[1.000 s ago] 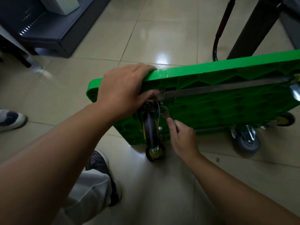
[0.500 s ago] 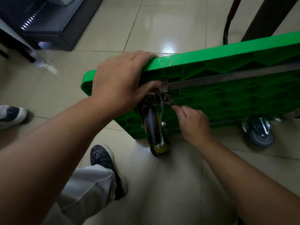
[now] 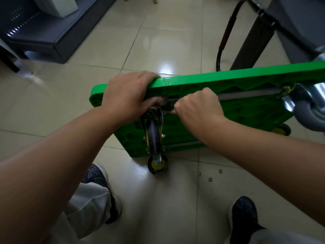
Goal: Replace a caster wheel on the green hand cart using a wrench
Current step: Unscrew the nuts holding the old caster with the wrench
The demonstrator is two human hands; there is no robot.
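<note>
The cart (image 3: 246,110) is tipped up on its long edge on the floor (image 3: 158,41), underside facing you, centre-right of view. The caster (image 3: 153,136) you're at is on the cart's left end, upper corner: black tyre, yellow hub, metal fork, w/ the plate (image 3: 165,100) at its top.

Your L hand (image 3: 130,95) grips the cart's top edge just left of the caster. Its fingers curl over the far side & the thumb presses on the plate. Your R hand (image 3: 198,104) is a tight fist just right of the plate, curled round the wrench (image 3: 168,112). Only a short metal tip shows btw thumb & finger, pointing at the plate. Can't tell if it's seated on a bolt.

A 2nd wheel (image 3: 157,163), also black/yellow, sits below the caster & touches the floor. A steel bar (image 3: 246,95) runs right from the plate to a grey wheel (image 3: 309,111) at the right edge. A 4th wheel (image 3: 281,130) w/ a yellow hub is below that.

Three small metal rings (image 3: 209,179) lie loose on the floor, near-right of the 2nd wheel. Nuts or washers, can't tell.

Your L shoe (image 3: 95,175) is near-left of the cart, your R shoe (image 3: 243,212) near-right. On the far side a curved black tube (image 3: 226,32) w/ a reddish grip rises behind the top edge. A dark cabinet (image 3: 44,32) stands far left.
</note>
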